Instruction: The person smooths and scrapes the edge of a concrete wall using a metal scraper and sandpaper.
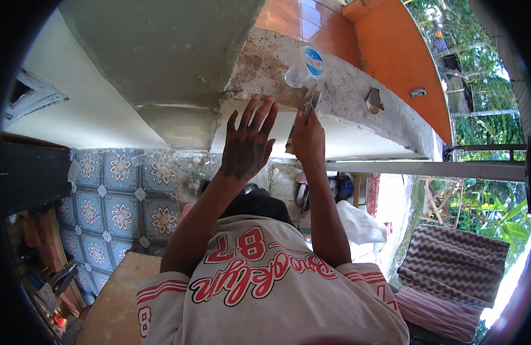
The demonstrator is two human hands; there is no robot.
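My left hand (247, 138) is raised, fingers spread and empty, over the lower edge of a rough concrete ledge (346, 80), its back darkly stained. To its right, my right hand (308, 135) grips a flat, narrow tool (311, 100), like a scraper or blade, pointing up at the ledge; its exact kind is unclear. Just beyond the tool's tip, a clear plastic cup (297, 75) with a blue-and-white lid (312, 62) lies on the ledge. A small irregular broken piece (374, 100) sits farther right on the ledge.
An orange tiled surface (308, 23) lies above the ledge, a grey-green wall (150, 46) to the left. Below are blue patterned floor tiles (121, 213), a dark wooden frame (35, 181), white sacks (360, 224), a grey rail (415, 168) and a zigzag cloth (452, 264). Greenery shows at right.
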